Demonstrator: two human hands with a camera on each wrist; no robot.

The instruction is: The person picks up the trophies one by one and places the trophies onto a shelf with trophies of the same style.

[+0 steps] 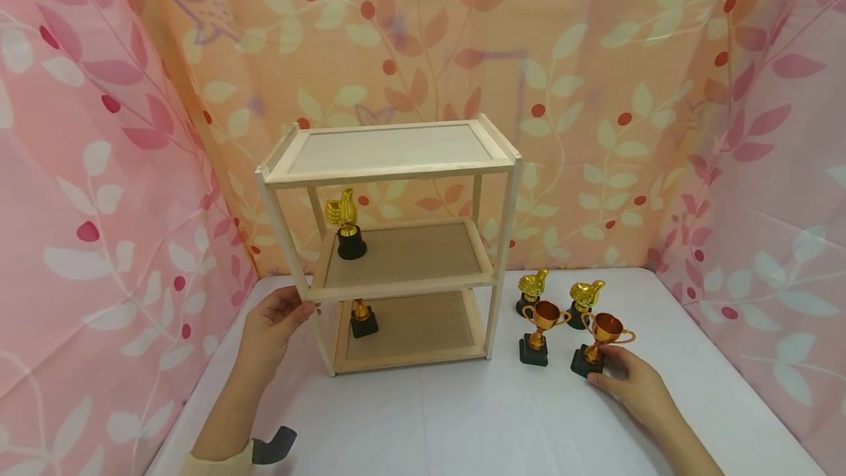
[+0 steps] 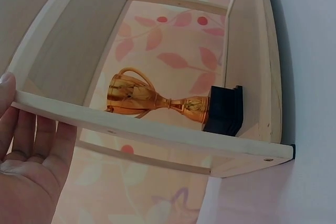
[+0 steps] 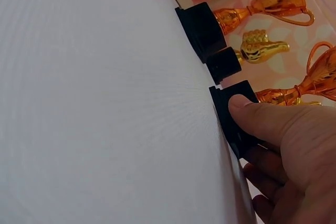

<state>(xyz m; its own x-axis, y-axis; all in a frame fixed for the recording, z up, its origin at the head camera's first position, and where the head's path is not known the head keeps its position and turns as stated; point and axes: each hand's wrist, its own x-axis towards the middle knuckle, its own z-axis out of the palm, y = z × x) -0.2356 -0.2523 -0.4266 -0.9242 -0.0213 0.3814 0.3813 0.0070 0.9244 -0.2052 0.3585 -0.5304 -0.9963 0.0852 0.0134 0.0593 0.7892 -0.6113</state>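
Observation:
My left hand (image 1: 272, 333) holds the front left post of a three-tier wooden shelf rack (image 1: 390, 149), thumb on one side and fingers on the other. On the rack's middle tier stands a gold thumbs-up trophy (image 1: 345, 213) with a black base. A gold trophy cup (image 2: 131, 95) is upright on the bottom tier, partly hidden in the head view. At the right, my right hand (image 1: 636, 384) pinches the black base of an orange-gold trophy cup (image 1: 606, 329). That base (image 3: 239, 103) appears at table level in the right wrist view.
Beside the held cup stands another trophy cup (image 1: 546, 316). Two thumbs-up trophies (image 1: 532, 284) are behind the cups, right of the rack. A white cloth (image 1: 423, 424) covers the table. Patterned curtains (image 1: 581, 94) enclose the back and sides.

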